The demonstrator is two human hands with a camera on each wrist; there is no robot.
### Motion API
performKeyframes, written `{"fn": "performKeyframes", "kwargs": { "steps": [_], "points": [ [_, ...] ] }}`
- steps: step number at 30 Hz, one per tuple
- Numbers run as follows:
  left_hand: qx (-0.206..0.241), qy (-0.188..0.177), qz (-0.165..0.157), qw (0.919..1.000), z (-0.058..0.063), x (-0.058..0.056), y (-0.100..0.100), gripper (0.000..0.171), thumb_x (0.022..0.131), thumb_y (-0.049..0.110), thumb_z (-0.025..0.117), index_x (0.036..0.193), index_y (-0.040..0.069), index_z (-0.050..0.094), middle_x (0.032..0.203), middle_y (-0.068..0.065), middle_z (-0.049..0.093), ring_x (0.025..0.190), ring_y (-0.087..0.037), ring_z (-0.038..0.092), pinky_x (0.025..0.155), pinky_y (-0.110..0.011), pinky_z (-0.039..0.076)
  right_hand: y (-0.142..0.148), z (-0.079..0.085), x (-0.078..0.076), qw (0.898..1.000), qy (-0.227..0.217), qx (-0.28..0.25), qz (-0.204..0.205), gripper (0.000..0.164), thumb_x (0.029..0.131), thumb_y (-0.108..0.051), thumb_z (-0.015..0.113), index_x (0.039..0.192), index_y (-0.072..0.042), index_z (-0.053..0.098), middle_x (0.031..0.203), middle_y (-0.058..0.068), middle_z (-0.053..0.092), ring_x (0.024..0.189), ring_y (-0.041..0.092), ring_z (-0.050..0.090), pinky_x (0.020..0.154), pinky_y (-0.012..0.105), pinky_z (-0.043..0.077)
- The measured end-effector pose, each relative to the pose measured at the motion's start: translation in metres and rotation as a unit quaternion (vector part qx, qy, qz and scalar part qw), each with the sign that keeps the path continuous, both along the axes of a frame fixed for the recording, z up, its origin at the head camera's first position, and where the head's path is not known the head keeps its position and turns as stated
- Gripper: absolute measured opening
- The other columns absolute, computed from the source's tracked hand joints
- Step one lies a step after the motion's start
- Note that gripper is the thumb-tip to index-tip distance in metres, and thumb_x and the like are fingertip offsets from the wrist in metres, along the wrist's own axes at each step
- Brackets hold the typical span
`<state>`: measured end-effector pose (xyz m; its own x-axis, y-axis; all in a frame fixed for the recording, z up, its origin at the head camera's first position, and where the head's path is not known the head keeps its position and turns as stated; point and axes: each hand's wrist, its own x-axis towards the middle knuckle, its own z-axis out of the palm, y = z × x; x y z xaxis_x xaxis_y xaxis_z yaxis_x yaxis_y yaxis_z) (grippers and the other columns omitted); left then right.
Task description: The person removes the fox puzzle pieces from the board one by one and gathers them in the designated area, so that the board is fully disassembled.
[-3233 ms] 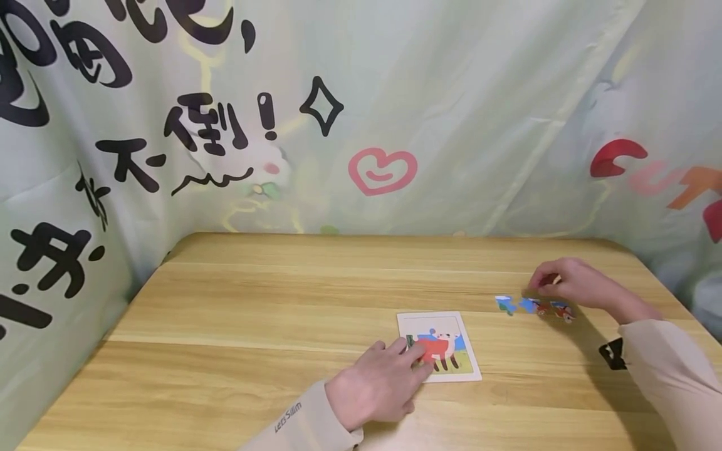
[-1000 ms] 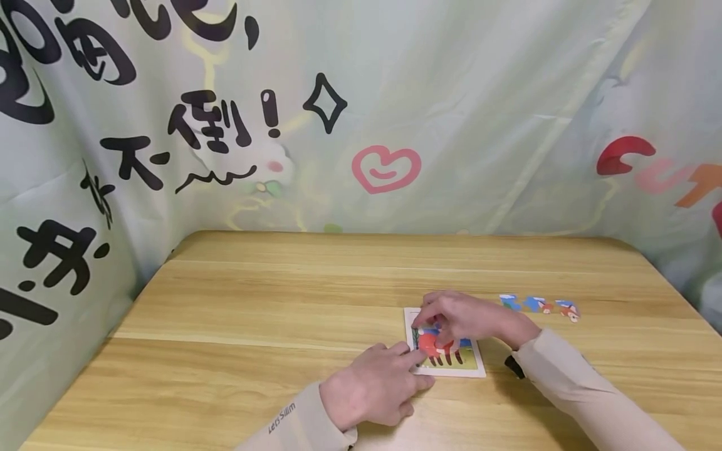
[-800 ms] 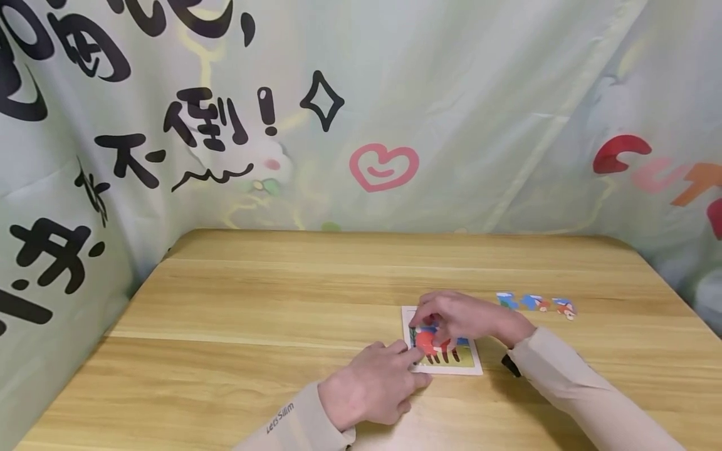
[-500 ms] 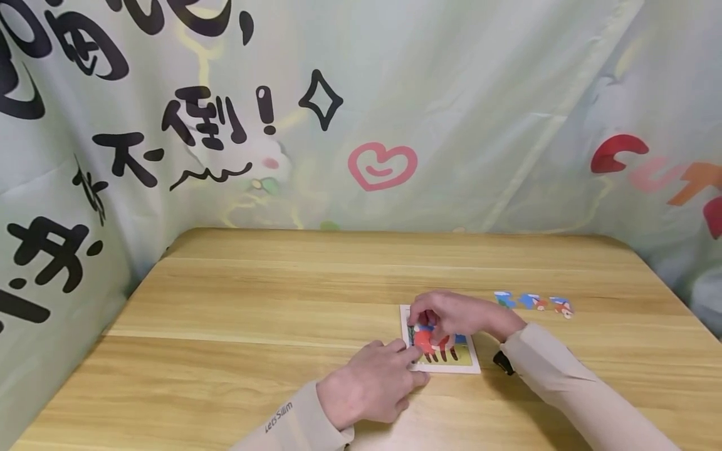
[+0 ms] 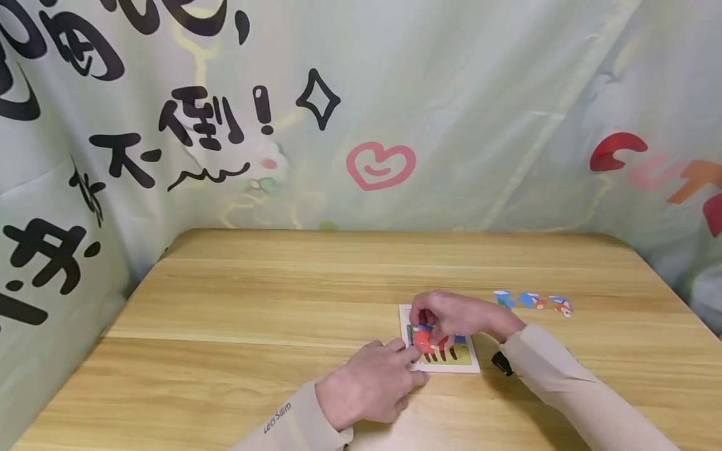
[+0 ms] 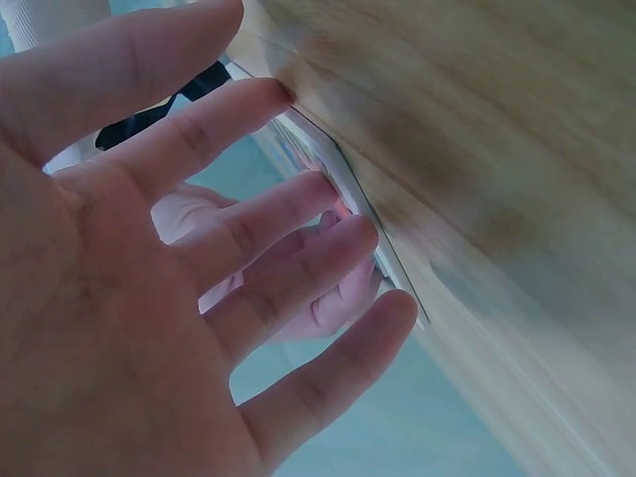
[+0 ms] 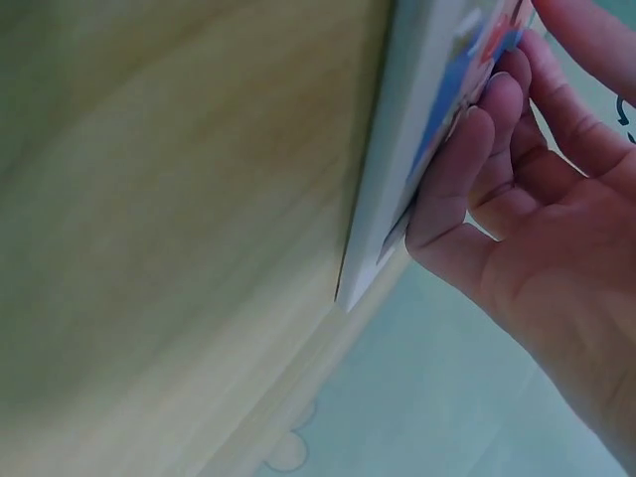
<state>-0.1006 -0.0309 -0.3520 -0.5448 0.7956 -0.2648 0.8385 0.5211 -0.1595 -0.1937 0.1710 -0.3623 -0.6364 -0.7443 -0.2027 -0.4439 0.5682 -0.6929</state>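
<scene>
A flat jigsaw board (image 5: 462,359) with a pale frame and a red animal on blue and yellow lies on the table. My left hand (image 5: 375,383) rests at its near left corner, fingers spread and fairly straight, fingertips at the frame in the left wrist view. Over the board's upper left part, my right hand (image 5: 445,311) bends its fingers down and pinches a small puzzle piece (image 7: 511,40), mostly hidden by the fingertips. In the right wrist view the curled outer fingers (image 7: 459,169) lie along the picture's surface.
Three loose puzzle pieces, a blue-green one (image 5: 504,299), a blue one with red (image 5: 532,300) and a red-and-white one (image 5: 561,306), lie in a row beyond my right forearm. A printed curtain (image 5: 451,125) surrounds the wooden table (image 5: 254,300).
My right hand has moved left from the row of loose pieces to the board and has stayed there over the last second. My left hand keeps its place at the board's corner.
</scene>
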Motion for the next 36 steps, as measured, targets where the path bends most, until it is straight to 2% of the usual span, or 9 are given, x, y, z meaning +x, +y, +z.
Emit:
{"fn": "performKeyframes", "kwargs": {
  "steps": [6,13,21,26,32,36],
  "points": [
    [0.001,0.001,0.0,1.0,-0.0004,0.0009,-0.0007,0.048,0.093,0.047,0.07,0.14,0.041,0.06,0.151,0.008,0.045,0.123,-0.011,0.048,0.091,-0.031,0.051,-0.0017,-0.0001,0.0011,1.0,-0.008,0.001,-0.011,0.034,0.075,0.021,0.073,0.095,-0.004,0.063,0.083,0.001,0.055,0.075,0.014,0.049,0.065,0.025,0.048],
    [-0.002,0.001,0.001,1.0,-0.0016,0.0013,-0.0004,0.048,0.093,0.047,0.07,0.14,0.042,0.06,0.152,0.008,0.045,0.124,-0.011,0.048,0.091,-0.031,0.051,-0.0018,-0.001,0.0031,1.0,-0.014,-0.007,-0.011,0.035,0.075,0.022,0.071,0.09,-0.007,0.058,0.076,0.0,0.052,0.067,0.011,0.048,0.056,0.023,0.049],
    [0.001,-0.002,0.0,1.0,-0.002,0.0011,-0.0007,0.048,0.094,0.047,0.069,0.141,0.041,0.059,0.152,0.008,0.045,0.126,-0.012,0.048,0.092,-0.031,0.051,-0.0008,-0.0008,0.0034,1.0,-0.018,-0.018,-0.009,0.038,0.076,0.023,0.069,0.104,-0.002,0.063,0.084,0.001,0.056,0.075,0.014,0.05,0.061,0.026,0.054],
    [-0.001,-0.002,0.002,1.0,-0.0015,0.001,-0.0005,0.049,0.094,0.047,0.068,0.142,0.041,0.058,0.152,0.008,0.045,0.127,-0.012,0.047,0.093,-0.032,0.051,-0.0005,-0.0001,0.0037,0.999,-0.023,-0.022,-0.013,0.035,0.075,0.023,0.069,0.099,-0.002,0.065,0.081,0.001,0.058,0.071,0.013,0.052,0.055,0.026,0.054],
    [-0.002,0.001,0.002,1.0,-0.0009,0.001,-0.0005,0.049,0.094,0.048,0.068,0.142,0.041,0.059,0.152,0.008,0.045,0.127,-0.012,0.048,0.093,-0.032,0.051,0.0003,-0.0009,0.0024,1.0,-0.001,-0.029,0.003,0.035,0.074,0.023,0.071,0.093,-0.005,0.063,0.079,-0.002,0.055,0.069,0.011,0.049,0.06,0.024,0.05],
    [-0.002,0.007,-0.001,1.0,-0.0006,0.0009,-0.001,0.049,0.094,0.048,0.068,0.141,0.041,0.059,0.152,0.008,0.046,0.126,-0.012,0.048,0.092,-0.032,0.051,0.0021,-0.0016,0.0012,0.999,0.001,-0.042,0.017,0.03,0.077,0.019,0.069,0.092,-0.006,0.062,0.078,-0.003,0.054,0.068,0.009,0.049,0.06,0.024,0.049]
  ]
}}
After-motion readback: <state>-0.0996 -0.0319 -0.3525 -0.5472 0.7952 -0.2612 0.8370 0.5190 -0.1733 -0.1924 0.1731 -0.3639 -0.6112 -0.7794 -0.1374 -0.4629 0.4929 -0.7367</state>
